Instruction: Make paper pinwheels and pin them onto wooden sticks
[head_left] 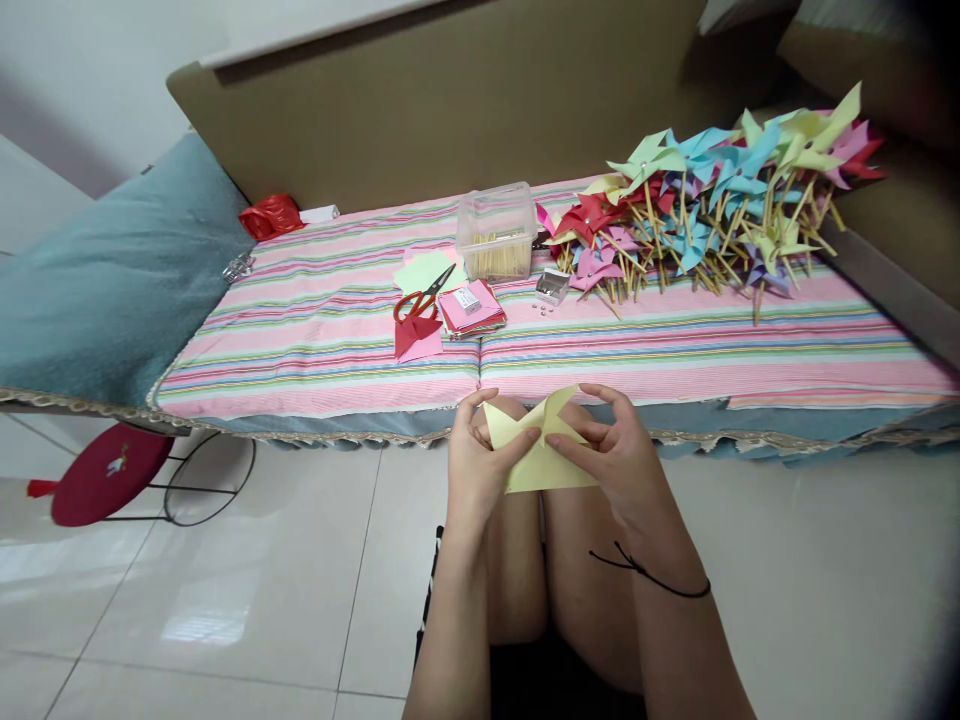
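Note:
Above my knees, a pale yellow paper (546, 470) is held between both hands, with cut flaps folded toward its middle. My left hand (484, 450) grips its left side, thumb pressed near the centre. On the right side my right hand (609, 440) pinches the paper, its thumb close to the centre and its index finger at the upper tip. Beyond the hands, red-handled scissors (424, 298) lie beside a stack of coloured paper squares (474, 308) with a small box on top. Red and pink paper pieces (417, 338) are in front of the scissors.
Many finished pinwheels (697, 200) are piled at the right of the striped cloth (322, 330). A clear plastic box (495, 230) holds thin sticks. Near it sits a small open box (553, 287) with tiny pieces beside it. A red bag (272, 216) lies back left; a red stool (112, 475) stands on the floor.

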